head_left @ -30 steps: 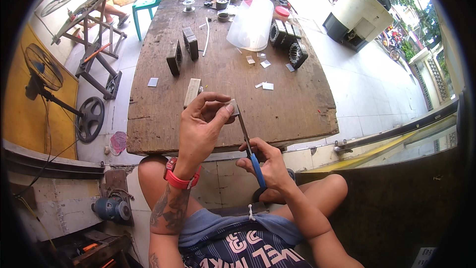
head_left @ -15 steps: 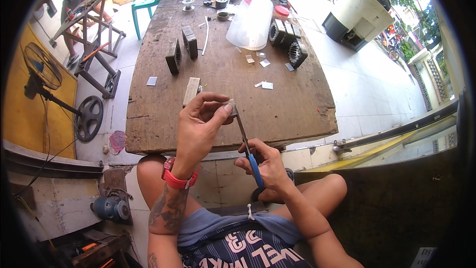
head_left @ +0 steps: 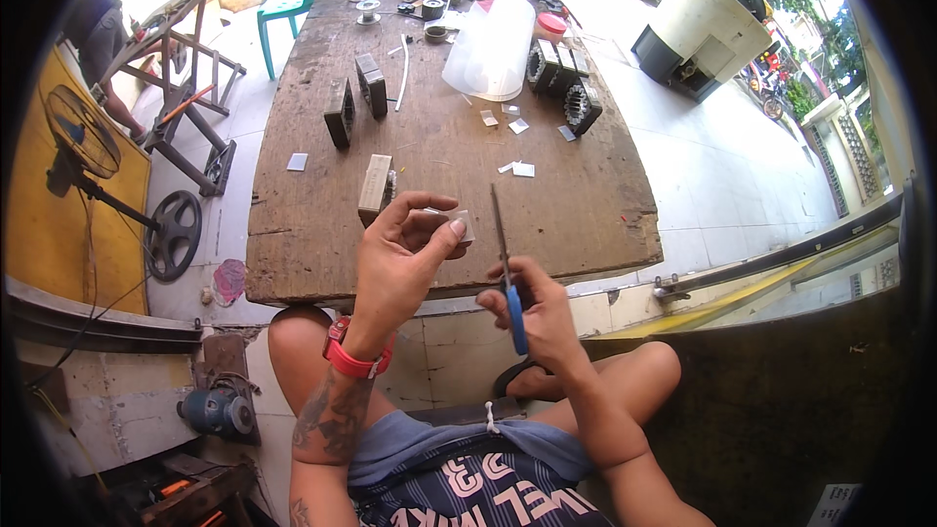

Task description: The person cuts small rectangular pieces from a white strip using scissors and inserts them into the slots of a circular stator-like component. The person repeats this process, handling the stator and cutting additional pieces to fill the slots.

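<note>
My left hand pinches a small clear plastic piece between thumb and fingers, above the near edge of the wooden table. In my right hand is a pair of scissors with blue handles, its blades pointing up and away from me. The blades look closed and stand apart from the plastic piece, to its right. Just beyond my left fingers, a metal stator core stands on the table, partly hidden by that hand.
Two stator cores stand at left, several more at right. A rolled clear plastic sheet stands between them, with small cut pieces nearer me. Tools and wire spools lie at the far end. A fan stands left.
The scissors have moved right and away from the plastic piece, and their blades are more upright. My left hand has shifted slightly nearer, still pinching the piece.
</note>
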A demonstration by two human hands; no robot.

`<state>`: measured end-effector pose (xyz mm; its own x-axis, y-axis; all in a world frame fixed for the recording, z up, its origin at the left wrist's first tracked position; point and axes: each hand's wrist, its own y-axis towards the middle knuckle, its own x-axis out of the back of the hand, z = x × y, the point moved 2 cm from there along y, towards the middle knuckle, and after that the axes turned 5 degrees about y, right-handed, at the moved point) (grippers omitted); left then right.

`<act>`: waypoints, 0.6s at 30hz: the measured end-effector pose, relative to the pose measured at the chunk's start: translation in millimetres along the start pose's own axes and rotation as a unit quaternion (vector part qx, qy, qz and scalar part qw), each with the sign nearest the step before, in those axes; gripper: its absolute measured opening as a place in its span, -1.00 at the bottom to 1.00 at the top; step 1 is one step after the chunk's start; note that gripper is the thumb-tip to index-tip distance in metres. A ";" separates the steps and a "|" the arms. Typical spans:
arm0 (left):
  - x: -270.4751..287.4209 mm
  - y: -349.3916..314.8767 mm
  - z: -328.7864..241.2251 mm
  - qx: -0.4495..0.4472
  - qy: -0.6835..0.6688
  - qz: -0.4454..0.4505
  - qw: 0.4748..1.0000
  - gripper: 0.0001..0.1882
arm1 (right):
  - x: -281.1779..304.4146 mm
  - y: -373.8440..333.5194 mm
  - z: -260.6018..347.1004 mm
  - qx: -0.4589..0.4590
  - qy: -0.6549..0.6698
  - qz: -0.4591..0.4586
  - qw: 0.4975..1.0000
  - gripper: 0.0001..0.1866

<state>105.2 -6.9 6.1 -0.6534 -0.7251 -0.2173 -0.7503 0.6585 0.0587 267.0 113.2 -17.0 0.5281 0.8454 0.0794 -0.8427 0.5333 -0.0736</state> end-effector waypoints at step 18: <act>-33.9 -19.3 31.1 -0.004 0.082 0.066 0.994 -0.81 | 25.6 16.7 26.2 0.129 -0.086 -0.027 0.988 -0.72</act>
<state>145.0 11.2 -18.0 -0.7534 -0.6561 -0.0444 -0.6572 0.7490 0.0843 263.7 143.0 9.9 0.5663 0.7869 0.2450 -0.8240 0.5339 0.1896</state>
